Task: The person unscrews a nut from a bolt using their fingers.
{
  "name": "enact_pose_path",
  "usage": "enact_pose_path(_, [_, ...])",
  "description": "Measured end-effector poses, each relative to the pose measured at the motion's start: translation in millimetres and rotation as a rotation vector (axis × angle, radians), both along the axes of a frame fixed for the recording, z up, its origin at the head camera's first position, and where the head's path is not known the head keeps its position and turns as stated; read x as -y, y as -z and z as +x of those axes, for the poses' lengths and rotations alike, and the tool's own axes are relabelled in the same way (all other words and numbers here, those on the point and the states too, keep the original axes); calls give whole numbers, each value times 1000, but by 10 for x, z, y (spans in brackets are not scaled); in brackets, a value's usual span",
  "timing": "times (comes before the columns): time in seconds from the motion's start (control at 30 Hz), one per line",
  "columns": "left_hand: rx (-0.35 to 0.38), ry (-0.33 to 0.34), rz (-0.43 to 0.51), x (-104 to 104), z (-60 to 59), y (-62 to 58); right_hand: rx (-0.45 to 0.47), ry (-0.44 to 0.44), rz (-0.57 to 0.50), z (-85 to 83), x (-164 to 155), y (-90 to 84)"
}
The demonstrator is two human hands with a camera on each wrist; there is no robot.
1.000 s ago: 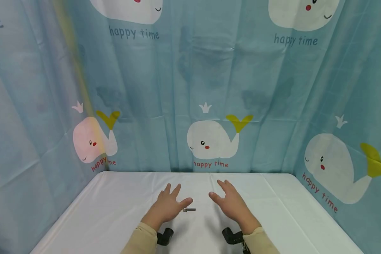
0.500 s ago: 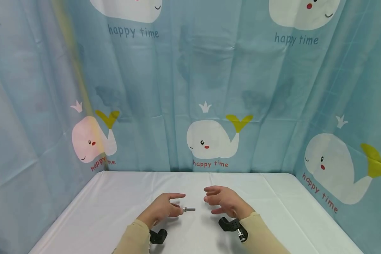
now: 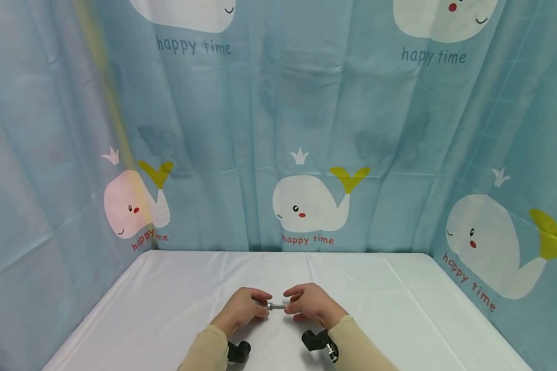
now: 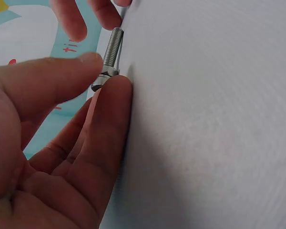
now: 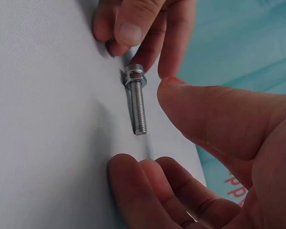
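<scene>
White tablecloth under bolt; whale-print curtain behind.

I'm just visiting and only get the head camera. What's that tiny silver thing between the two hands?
Observer: A bolt. The left wrist view shows its threaded shaft clearly.
Operator: Who's actually holding it?
Observer: The left hand pinches its head end between thumb and forefinger.
Operator: And the other hand?
Observer: In the right wrist view the right hand curves around the threaded tip, with a gap showing between its thumb and the shaft.
</scene>
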State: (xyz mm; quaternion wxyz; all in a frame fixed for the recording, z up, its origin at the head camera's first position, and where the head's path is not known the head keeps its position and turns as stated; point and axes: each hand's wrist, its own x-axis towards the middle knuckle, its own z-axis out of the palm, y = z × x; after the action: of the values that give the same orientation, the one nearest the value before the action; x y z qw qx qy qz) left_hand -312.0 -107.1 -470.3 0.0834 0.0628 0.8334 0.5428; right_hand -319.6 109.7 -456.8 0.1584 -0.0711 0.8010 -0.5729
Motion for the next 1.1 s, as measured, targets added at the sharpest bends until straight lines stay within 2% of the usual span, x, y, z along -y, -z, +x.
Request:
enact_pose_path(0.13, [-22,-13,-54,-28,-16,12,-10,16,30,-5,62,5])
enact_pose_path(0.23, [-18,-24,-57,-52,-30,21,-25,21,55,-3,118,7])
enact_pose_path(0.4, [3,-51,-44,-76,-37,34,-102,30,170,6,207,19])
enact_pose_path(0.57, [-11,-63,-62,-84,-31,32,-154,56,254,25,280,42])
enact_pose_path(0.8, [-53,-63,-135,-99,-14,7,-204,39,300,49,336,28])
enact_pose_path(1.1, [-113,-19,-217,-146,30,14,-340,8,480,45,340,90])
